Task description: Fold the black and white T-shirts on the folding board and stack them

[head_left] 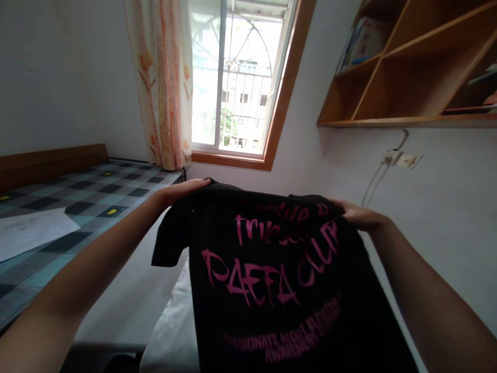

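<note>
A black T-shirt [267,311] with pink lettering hangs stretched out in front of me. My left hand [186,189] grips it at the left shoulder, with the fingertips partly hidden by the cloth. At the opposite shoulder my right hand [359,215] is closed on the fabric, its fingers mostly behind the shirt. One short sleeve droops below my left hand. The lower end of the shirt runs out of view at the bottom.
On the left is a bed with a checked cover [135,181] and a sheet of paper [34,230]. A curtain [166,88] hangs beside the barred window [248,88]. Wooden shelves [411,83] and a wall socket [407,160] are on the right. Pale fabric [174,321] lies below the shirt.
</note>
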Tool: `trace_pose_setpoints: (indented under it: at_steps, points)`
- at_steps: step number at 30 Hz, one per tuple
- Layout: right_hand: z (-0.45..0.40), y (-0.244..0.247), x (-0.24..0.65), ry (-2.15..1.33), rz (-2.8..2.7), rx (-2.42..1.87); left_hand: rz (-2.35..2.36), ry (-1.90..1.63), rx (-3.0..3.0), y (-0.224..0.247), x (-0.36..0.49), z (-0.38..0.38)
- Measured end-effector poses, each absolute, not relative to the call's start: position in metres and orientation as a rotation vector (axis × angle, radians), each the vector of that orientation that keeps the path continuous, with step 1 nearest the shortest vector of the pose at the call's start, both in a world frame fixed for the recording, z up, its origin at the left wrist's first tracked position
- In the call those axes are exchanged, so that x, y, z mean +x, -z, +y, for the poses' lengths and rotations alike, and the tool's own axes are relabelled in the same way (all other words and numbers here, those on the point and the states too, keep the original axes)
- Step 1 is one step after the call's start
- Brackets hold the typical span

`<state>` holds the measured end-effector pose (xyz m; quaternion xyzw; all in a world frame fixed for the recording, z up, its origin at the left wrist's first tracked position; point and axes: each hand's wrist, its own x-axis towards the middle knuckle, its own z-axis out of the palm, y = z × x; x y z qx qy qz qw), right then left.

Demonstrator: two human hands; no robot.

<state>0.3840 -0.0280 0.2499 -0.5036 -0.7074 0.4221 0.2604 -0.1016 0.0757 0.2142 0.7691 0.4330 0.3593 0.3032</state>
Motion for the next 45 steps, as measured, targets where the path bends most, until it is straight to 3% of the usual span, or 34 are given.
trace_pose_setpoints:
  at_steps: [4,6,9,13,18,22,26,29,32,37,40,45]
  points:
    - [0.0,-0.186,0.389,-1.236,-2.142,-1.739,1.41,-0.418,2.274,-0.153,-0.089,0.099]
    - [0.009,-0.156,0.39,-0.988,-2.156,-1.97,1.437,-0.272,2.281,-0.123,-0.089,0.103]
    - [0.02,-0.134,0.39,-0.855,-2.136,-2.038,1.428,-0.33,2.272,-0.096,-0.09,0.103]
    - [0.032,-0.141,0.396,-0.535,-2.011,-2.149,1.412,-0.394,2.285,-0.096,-0.091,0.113]
    - [0.032,-0.174,0.391,0.045,-1.502,-2.107,1.55,-1.076,2.298,-0.133,-0.094,0.126]
    - [0.029,-0.202,0.372,-0.037,-1.203,-1.627,1.646,-1.667,2.274,-0.182,-0.093,0.112]
    - [0.043,-0.226,0.356,0.029,-1.022,-1.2,1.859,-1.807,2.226,-0.219,-0.091,0.113]
    - [0.068,-0.227,0.344,0.282,-0.981,-1.209,2.06,-1.595,2.251,-0.22,-0.09,0.14]
    - [0.096,-0.196,0.328,0.37,-1.129,-1.358,2.208,-1.246,2.341,-0.193,-0.089,0.176]
    - [0.124,-0.098,0.316,-0.095,-1.834,-2.07,2.352,-0.536,2.346,-0.116,-0.093,0.212]
    - [0.125,-0.058,0.333,-0.26,-2.094,-2.046,2.203,-0.148,2.25,-0.076,-0.105,0.214]
    - [0.126,-0.05,0.39,0.112,-1.601,-2.171,2.123,-0.07,2.187,-0.043,-0.128,0.211]
